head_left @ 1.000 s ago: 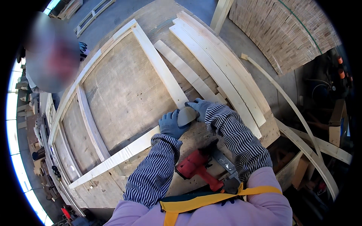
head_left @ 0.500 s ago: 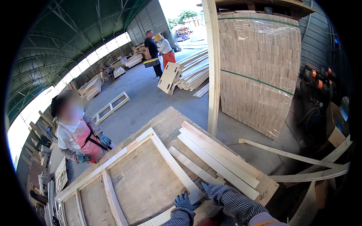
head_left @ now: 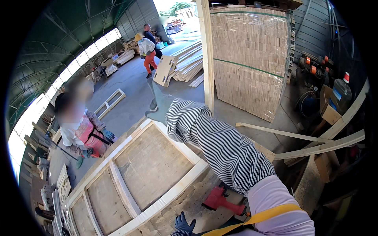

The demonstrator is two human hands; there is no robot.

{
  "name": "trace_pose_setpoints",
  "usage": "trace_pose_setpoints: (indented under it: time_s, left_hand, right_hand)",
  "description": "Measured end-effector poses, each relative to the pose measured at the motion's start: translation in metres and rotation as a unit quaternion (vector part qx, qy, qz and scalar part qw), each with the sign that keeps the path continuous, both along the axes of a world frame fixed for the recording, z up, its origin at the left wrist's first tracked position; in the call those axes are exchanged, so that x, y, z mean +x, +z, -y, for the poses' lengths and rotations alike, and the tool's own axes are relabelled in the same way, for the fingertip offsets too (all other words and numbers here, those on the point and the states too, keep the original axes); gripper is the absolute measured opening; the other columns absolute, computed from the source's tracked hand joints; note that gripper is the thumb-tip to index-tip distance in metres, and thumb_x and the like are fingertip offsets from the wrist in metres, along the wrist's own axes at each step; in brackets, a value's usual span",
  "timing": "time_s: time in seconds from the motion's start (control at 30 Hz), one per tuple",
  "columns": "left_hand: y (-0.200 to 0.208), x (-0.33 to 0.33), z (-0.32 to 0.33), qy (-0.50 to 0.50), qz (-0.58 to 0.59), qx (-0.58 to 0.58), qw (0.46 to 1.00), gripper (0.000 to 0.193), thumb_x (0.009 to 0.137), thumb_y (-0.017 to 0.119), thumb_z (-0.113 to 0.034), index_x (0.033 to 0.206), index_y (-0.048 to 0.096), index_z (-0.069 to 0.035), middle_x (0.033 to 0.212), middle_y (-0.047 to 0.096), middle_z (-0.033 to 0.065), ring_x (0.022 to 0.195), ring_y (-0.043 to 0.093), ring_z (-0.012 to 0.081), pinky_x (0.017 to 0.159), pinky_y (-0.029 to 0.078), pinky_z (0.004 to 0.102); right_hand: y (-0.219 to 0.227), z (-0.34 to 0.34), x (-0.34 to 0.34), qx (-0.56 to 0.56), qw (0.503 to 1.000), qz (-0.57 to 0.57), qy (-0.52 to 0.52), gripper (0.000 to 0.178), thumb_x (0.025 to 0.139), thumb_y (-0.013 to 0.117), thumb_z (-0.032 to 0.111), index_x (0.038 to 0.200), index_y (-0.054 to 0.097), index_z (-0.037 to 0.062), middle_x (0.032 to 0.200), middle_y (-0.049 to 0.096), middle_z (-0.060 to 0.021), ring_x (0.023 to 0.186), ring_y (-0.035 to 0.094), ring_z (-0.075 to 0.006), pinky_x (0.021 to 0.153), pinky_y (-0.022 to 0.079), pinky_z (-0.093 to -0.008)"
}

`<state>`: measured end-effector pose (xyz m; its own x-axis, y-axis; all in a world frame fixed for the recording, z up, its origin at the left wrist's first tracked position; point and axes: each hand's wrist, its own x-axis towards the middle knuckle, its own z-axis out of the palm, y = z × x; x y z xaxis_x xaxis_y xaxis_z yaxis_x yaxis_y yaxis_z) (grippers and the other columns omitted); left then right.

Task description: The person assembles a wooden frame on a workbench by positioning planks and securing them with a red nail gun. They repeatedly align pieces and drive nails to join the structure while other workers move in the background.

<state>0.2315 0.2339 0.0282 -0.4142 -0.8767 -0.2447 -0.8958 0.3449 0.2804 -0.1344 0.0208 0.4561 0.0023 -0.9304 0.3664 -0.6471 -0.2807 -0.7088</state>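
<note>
My right hand [head_left: 160,105], in a grey glove, is raised above the far corner of a wooden frame [head_left: 169,191]. It holds nothing; the index finger stretches out toward the far side of the shed. The striped sleeve hides most of the loose planks. Low in the view, my left hand [head_left: 183,223], also gloved, has its fingers spread and nothing in them. Between that hand and my right forearm, a red nail gun [head_left: 220,200] rests at the near side of the workbench [head_left: 193,192]. The frame with its crossbars lies flat on the bench.
Across the bench stands a person in a pink apron [head_left: 92,133] with a power tool in hand. Two people [head_left: 147,49] are farther back. A wrapped wood stack [head_left: 250,59] rises behind an upright post [head_left: 205,55]. Loose strips [head_left: 283,131] lean at right.
My right hand has left the planks beside the frame and swung up and forward to point. My left hand has come off the frame toward me. The nail gun is now in plain view.
</note>
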Motion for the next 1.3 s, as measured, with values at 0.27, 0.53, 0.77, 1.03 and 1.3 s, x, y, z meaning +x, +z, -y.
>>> trace_pose_setpoints:
  time_s: [0.27,0.53,0.77,1.03,1.3]
  left_hand:
    - [-0.007,0.133,-0.07,0.204,0.061,0.066,0.975,0.099,0.074,0.064,-0.058,0.146,0.021,-0.005,0.14,0.036,0.0235,0.13,0.031,0.0408,0.108,0.026,0.0505]
    - [0.025,0.093,-0.024,0.14,0.019,0.051,0.989,0.095,0.077,0.059,-0.059,0.146,0.021,-0.005,0.141,0.035,0.0242,0.132,0.03,0.0401,0.108,0.024,0.0502]
    - [0.023,-0.076,0.095,-0.05,-0.029,-0.068,0.996,0.079,0.078,0.068,-0.045,0.14,0.036,-0.008,0.134,0.043,0.0213,0.126,0.037,0.0412,0.105,0.03,0.0505]
    - [-0.018,-0.227,0.204,-0.099,-0.014,-0.112,0.989,0.088,0.071,0.071,-0.055,0.139,0.038,-0.011,0.134,0.045,0.0158,0.126,0.04,0.0346,0.104,0.031,0.047]
    - [-0.028,-0.245,0.224,-0.051,0.018,-0.027,0.998,0.087,0.068,0.071,-0.058,0.137,0.042,-0.013,0.127,0.051,0.0131,0.118,0.049,0.0306,0.1,0.035,0.0437]
  right_hand:
    - [-0.028,-0.068,0.064,-0.026,0.997,-0.067,-0.023,0.093,0.082,0.069,0.025,0.149,0.006,0.0097,0.101,0.06,-0.0131,0.087,0.06,-0.0248,0.082,0.049,-0.0349]
    - [-0.261,-0.108,-0.053,0.259,0.953,-0.039,-0.152,0.068,0.08,0.071,0.022,0.135,0.039,-0.0004,0.111,0.062,-0.0177,0.085,0.064,-0.0246,0.08,0.052,-0.0337]
    - [-0.48,-0.13,-0.089,0.3,0.933,0.078,-0.185,0.05,0.083,0.064,0.029,0.126,0.053,0.004,0.111,0.064,-0.0187,0.102,0.062,-0.0318,0.09,0.049,-0.037]
    - [-0.495,-0.068,-0.071,0.305,0.908,0.228,-0.174,0.035,0.088,0.062,0.018,0.119,0.061,0.0033,0.11,0.066,-0.0133,0.098,0.065,-0.0189,0.088,0.05,-0.0274]
    - [-0.5,-0.044,-0.059,0.337,0.898,0.234,-0.16,0.04,0.084,0.064,0.03,0.118,0.062,0.0096,0.112,0.064,-0.0152,0.103,0.062,-0.0262,0.091,0.048,-0.0324]
